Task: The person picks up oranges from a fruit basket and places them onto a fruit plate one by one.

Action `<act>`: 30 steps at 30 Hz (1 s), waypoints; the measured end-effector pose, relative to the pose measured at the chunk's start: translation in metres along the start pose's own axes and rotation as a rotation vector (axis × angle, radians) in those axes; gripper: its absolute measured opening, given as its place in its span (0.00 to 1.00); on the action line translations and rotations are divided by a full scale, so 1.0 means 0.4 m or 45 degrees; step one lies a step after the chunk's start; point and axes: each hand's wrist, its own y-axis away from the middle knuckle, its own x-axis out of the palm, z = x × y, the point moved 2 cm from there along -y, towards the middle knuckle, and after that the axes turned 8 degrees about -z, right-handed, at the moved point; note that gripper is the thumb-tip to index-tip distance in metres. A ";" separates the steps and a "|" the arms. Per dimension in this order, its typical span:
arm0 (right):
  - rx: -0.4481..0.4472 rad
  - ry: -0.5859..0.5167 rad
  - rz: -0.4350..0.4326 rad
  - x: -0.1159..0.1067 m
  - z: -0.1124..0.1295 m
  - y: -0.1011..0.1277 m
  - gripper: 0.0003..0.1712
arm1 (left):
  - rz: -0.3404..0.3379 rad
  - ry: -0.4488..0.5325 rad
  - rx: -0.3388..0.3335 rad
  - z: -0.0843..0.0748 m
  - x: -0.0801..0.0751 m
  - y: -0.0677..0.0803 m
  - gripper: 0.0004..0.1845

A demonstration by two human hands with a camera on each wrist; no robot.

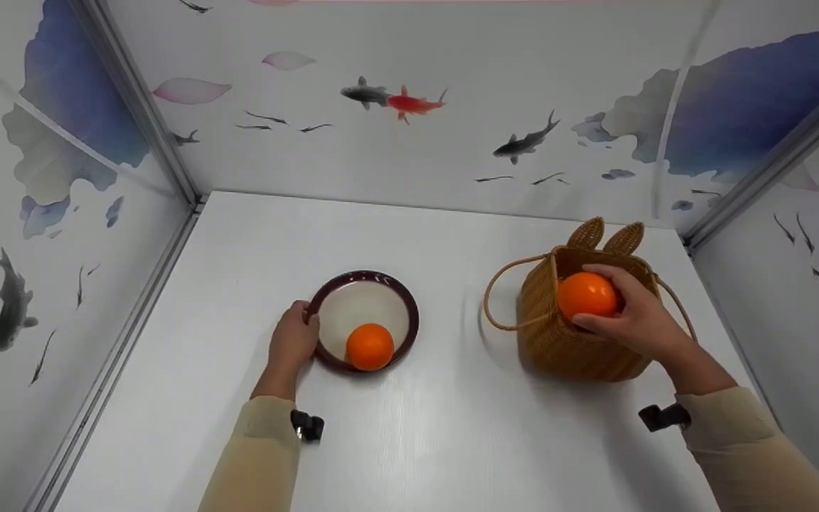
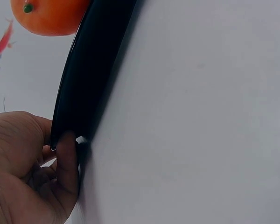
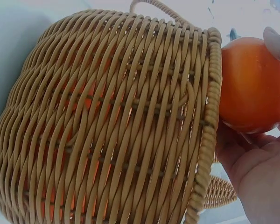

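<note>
Orange and glossy, the fruit (image 1: 586, 294) sits in the right hand (image 1: 637, 320), fingers curled round it, right at the mouth of the wicker basket (image 1: 559, 341) and touching its rim. Through the weave the right wrist view shows more orange inside, so the basket seems to hold other fruit. A second orange (image 1: 370, 346) already lies in the plate (image 1: 331, 291), near its front edge. The left hand (image 1: 293, 343) pinches the plate's dark rim on its left side, thumb over the edge, steadying it on the white table (image 1: 452, 441).

The step in hand looks like moving fruit from basket to plate, this one just at the opening. The next move calls for lifting it clear of the rim without tipping the basket, then carrying it left to the bare part of the plate beside the other orange.
</note>
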 end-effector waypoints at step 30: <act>-0.164 -0.200 0.081 0.190 0.135 -0.048 0.49 | -0.003 0.019 -0.021 -0.002 0.003 0.001 0.21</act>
